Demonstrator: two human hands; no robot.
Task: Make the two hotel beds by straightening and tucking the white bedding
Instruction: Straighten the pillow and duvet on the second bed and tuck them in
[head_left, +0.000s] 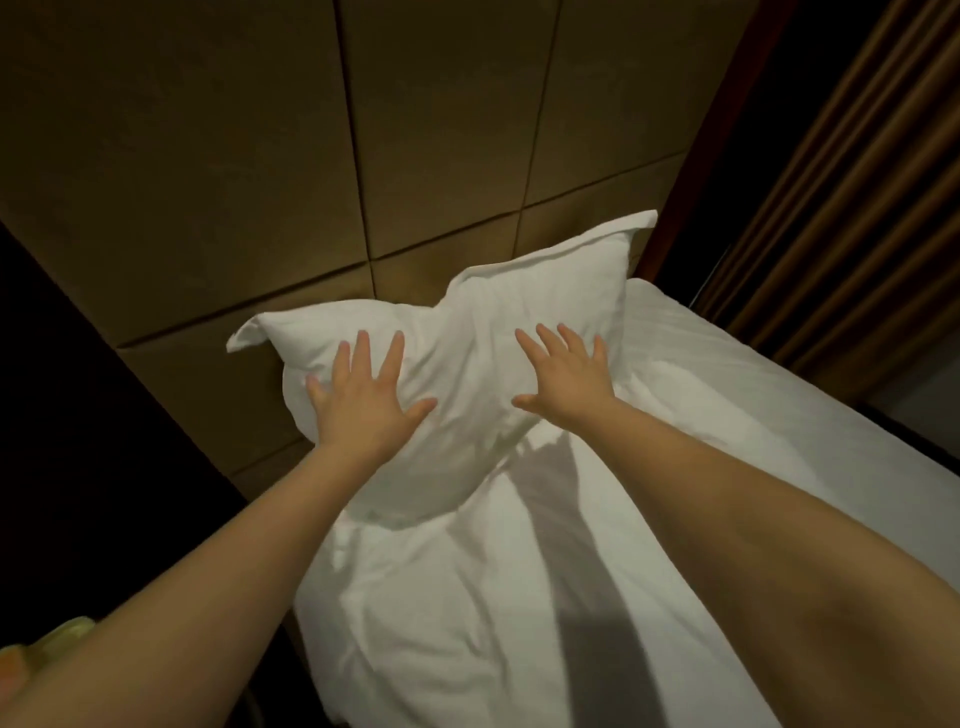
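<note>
Padded wall (208, 156) fills the top of the view, brown and cut into big squares. It stands right behind the head of the bed (727, 374). The bed is all white. Its white duvet (457, 613) has many wrinkles near the person, and the striped part on the far side looks flatter. A brown curtain (857, 182) hangs on the right, past the bed's edge.

The white pillow (467, 358) sits at the head of the bed and leans back on the padded wall. It is puffy, with a dip in its top edge between the two corners. The left hand (363, 405) and the right hand (566, 379) lie flat on the front of the pillow, apart from each other, with fingers straight and spread. They press on it and do not grab it.

I think the step is patting the pillow into shape. To do it well, push softly with both hands at once so the pillow does not tip to one side. Slide the palms out toward the corners to fill them up and make the dip go away. Keep the pillow in the middle of the bed. The wrinkles in the duvet need smoothing after that, I think. Only one bed shows, so I cannot tell about the other one.
</note>
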